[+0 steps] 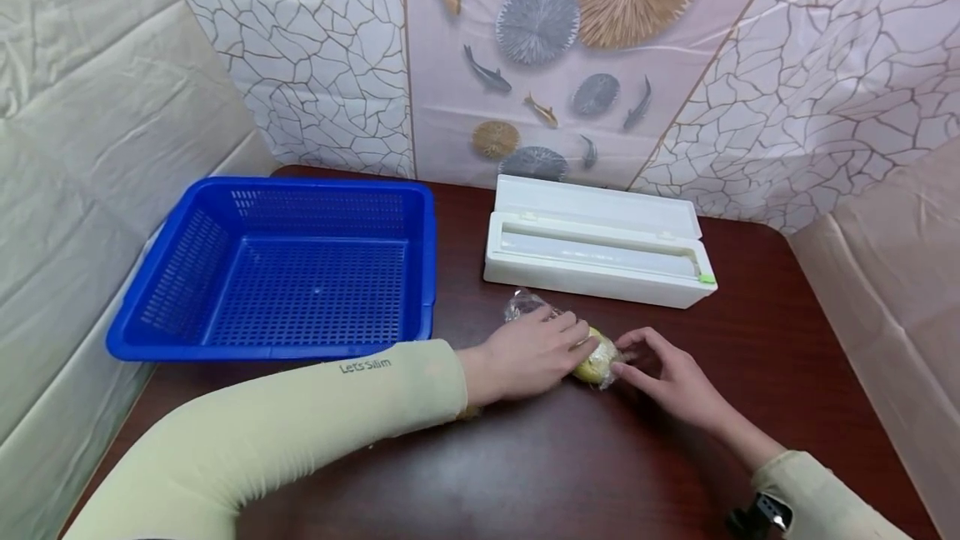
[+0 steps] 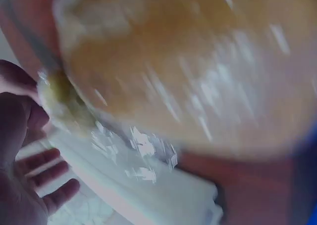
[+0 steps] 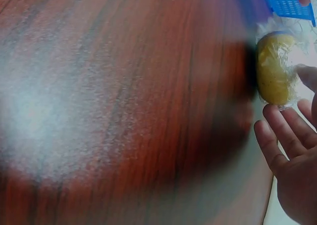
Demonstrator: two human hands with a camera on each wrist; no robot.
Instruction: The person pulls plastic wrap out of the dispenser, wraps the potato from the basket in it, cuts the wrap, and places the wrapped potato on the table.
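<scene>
On the table is a yellow, oval, potato-like thing (image 1: 596, 357) in crinkled clear plastic wrap (image 1: 522, 304). My left hand (image 1: 528, 352) holds it from above, its fingers bent over the top; the head view hides that thumb. At the near-right end, my right hand (image 1: 671, 377) pinches the plastic wrap between thumb and forefinger. Its other fingers spread loosely in the right wrist view, below the yellow thing (image 3: 275, 69). A large orange-brown, shiny wrapped thing (image 2: 173, 61) fills much of the left wrist view, blurred; its kind is unclear.
A blue perforated basket (image 1: 270, 352) stands to the left. Behind the hands lies a long white box (image 1: 592, 282) with its lid (image 1: 596, 202) raised and a roll of film (image 1: 596, 255) inside. The dark wooden table (image 1: 540, 473) meets cloth-covered walls.
</scene>
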